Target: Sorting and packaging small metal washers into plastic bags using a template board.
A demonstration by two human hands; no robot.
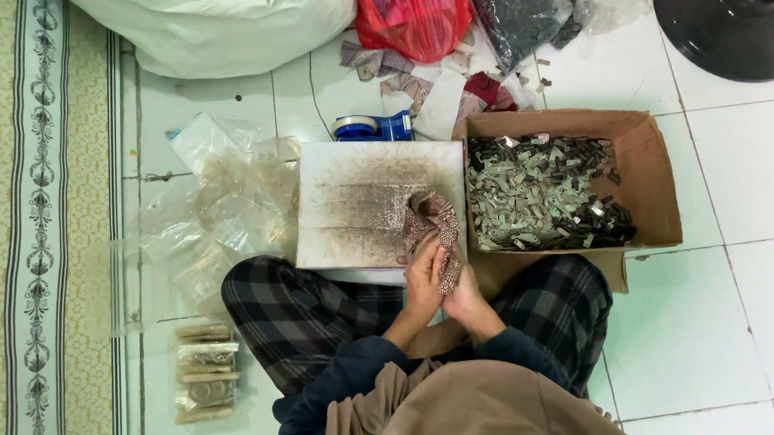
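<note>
I sit cross-legged on a white tiled floor. Both hands meet in front of my lap on a crumpled strip of brown patterned fabric (432, 228). My left hand (424, 278) grips its left side and my right hand (465, 300) holds its lower right part. The fabric rises over the near edge of a stained white board (359, 201) lying flat before me. To the right of the board stands an open cardboard box (649, 183) full of several small grey and dark pieces (538, 195).
Clear plastic bags (216, 210) lie left of the board, filled packets (204, 381) near my left knee. A blue tape dispenser (372, 127), a red bag (415, 10), a white sack (223, 21), fabric scraps and a dark round stand base (724, 18) sit beyond. A patterned mat (30, 239) borders the left.
</note>
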